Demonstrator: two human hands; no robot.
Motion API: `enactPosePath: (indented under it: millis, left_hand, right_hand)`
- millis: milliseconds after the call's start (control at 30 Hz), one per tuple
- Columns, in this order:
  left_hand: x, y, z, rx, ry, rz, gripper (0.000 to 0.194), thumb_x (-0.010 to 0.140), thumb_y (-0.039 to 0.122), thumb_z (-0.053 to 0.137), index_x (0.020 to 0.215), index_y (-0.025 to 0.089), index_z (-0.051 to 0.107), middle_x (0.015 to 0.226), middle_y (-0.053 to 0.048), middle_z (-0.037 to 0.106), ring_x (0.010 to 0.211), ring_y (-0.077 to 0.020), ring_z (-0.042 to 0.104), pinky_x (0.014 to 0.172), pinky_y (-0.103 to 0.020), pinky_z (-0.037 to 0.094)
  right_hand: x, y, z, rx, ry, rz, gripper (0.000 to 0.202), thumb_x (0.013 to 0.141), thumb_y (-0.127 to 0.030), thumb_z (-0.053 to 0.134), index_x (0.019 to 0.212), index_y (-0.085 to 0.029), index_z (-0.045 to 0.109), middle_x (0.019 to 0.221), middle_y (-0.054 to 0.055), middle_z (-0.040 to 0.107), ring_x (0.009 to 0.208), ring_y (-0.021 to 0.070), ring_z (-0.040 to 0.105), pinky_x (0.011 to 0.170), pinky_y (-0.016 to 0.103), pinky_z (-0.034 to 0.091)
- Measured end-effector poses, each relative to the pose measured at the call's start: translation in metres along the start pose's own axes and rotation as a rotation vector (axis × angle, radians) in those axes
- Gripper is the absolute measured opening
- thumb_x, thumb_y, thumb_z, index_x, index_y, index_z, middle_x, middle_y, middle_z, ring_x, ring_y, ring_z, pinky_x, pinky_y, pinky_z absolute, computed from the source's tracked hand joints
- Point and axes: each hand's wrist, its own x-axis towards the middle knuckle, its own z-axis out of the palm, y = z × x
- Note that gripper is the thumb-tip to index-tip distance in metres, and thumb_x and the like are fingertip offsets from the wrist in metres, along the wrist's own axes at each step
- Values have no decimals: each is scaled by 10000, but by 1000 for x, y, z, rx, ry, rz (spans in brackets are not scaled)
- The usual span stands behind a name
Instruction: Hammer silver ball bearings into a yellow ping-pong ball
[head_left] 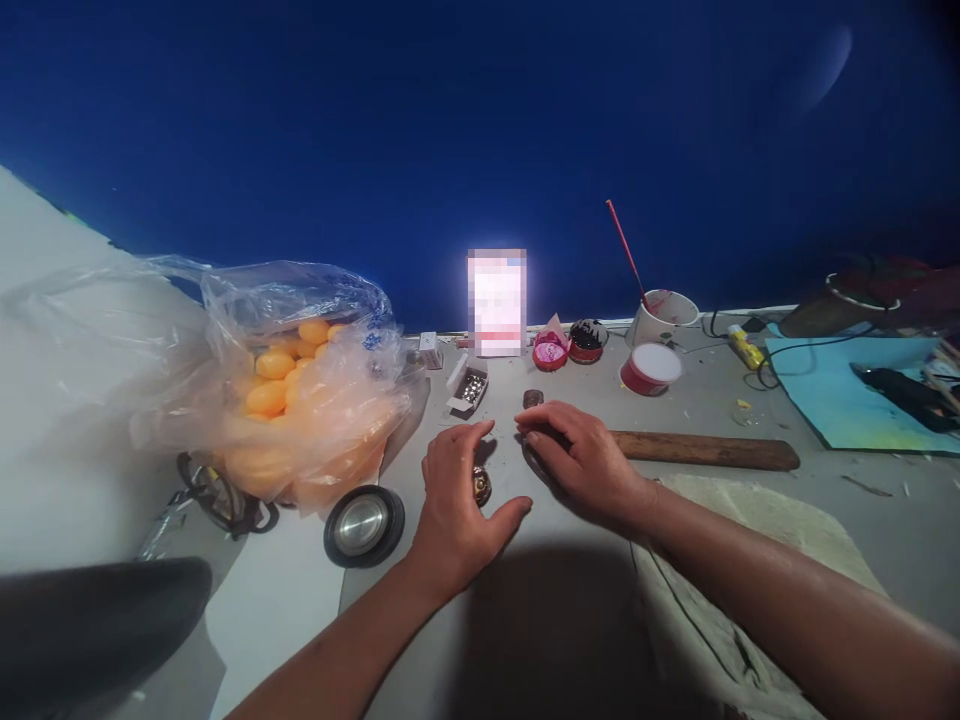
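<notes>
My left hand (459, 505) rests over the grey tabletop (420, 610), fingers bent a little and the thumb held wide apart. Partly behind its palm shows a small round ornament (481, 486), gold and dark; the hand hides some of it. My right hand (581, 455) lies palm down to the right, fingers stretched toward the left, with no held thing visible. Just beyond its fingertips stands a small dark brown piece (533, 398). A flat wooden stick (709, 450) extends right from behind the right hand.
Leftward are a plastic bag (322, 400) of orange balls and a black-rimmed metal lid (364, 526). Behind stand an open box of shiny bits (471, 388), a lit screen (497, 300), paint pots (551, 350) and a cup with a brush (664, 318). A cloth (757, 530) lies right.
</notes>
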Motion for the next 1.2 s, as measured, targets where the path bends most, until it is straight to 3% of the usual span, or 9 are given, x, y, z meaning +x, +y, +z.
enactPosePath:
  millis: [200, 333, 433, 667, 767, 933, 1100, 1200]
  left_hand:
    - [0, -5, 5, 157, -145, 66, 683, 685, 60, 507, 1352, 206, 537, 1224, -118, 615, 1199, -321, 549, 1046, -534, 387]
    - [2, -5, 4, 159, -171, 66, 415, 847, 193, 545, 1257, 222, 600, 1165, -106, 671, 1134, -311, 587, 1008, -504, 389]
    - [2, -6, 4, 141, -197, 69, 441, 867, 319, 632, 1296, 221, 595, 1196, -110, 681, 1152, -323, 584, 1025, -502, 371]
    - [5, 0, 1, -2, -200, 9, 234, 863, 326, 708, 1069, 224, 662, 1008, -56, 709, 1012, -279, 613, 978, -449, 372]
    - [7, 6, -4, -110, -151, -108, 227, 855, 391, 743, 995, 226, 673, 994, -52, 709, 990, -272, 609, 960, -429, 388]
    - [8, 9, -11, -365, -66, -325, 253, 961, 461, 602, 988, 233, 707, 983, -75, 721, 970, -266, 611, 898, -386, 432]
    - [10, 6, -10, -319, -74, -253, 318, 1004, 464, 524, 932, 223, 719, 926, -65, 727, 914, -248, 613, 904, -373, 436]
    - [11, 4, -9, -303, -52, -232, 399, 1022, 486, 471, 832, 222, 702, 845, -55, 706, 853, -234, 608, 873, -360, 439]
  right_hand:
    - [2, -1, 0, 5, -4, -15, 123, 964, -160, 568, 1029, -212, 659, 950, 44, 729, 897, 192, 673, 842, 333, 518]
    - [2, 1, 1, -2, -6, -19, 127, 965, -162, 567, 1035, -213, 659, 963, 50, 738, 901, 196, 679, 848, 341, 523]
    - [1, 2, 2, -25, 0, -39, 135, 968, -162, 556, 1037, -210, 661, 964, 59, 737, 908, 204, 679, 845, 351, 526]
    - [0, 1, 3, -57, -1, -112, 176, 951, -134, 549, 1061, -210, 664, 963, 67, 733, 942, 228, 674, 875, 385, 530]
    - [1, 1, 2, -34, -1, -89, 155, 955, -139, 558, 1046, -207, 663, 954, 61, 732, 928, 218, 677, 865, 374, 530]
    - [0, 3, 1, -16, -19, -108, 164, 962, -156, 559, 1080, -207, 660, 976, 66, 732, 936, 217, 671, 863, 376, 526]
    - [-3, 3, 0, -42, -141, -202, 339, 906, -260, 700, 1235, -209, 634, 1071, 79, 743, 962, 237, 675, 869, 399, 507]
    - [-3, 1, -1, -47, -196, -219, 366, 878, -344, 762, 1201, -209, 657, 1058, 74, 754, 951, 245, 681, 861, 405, 487]
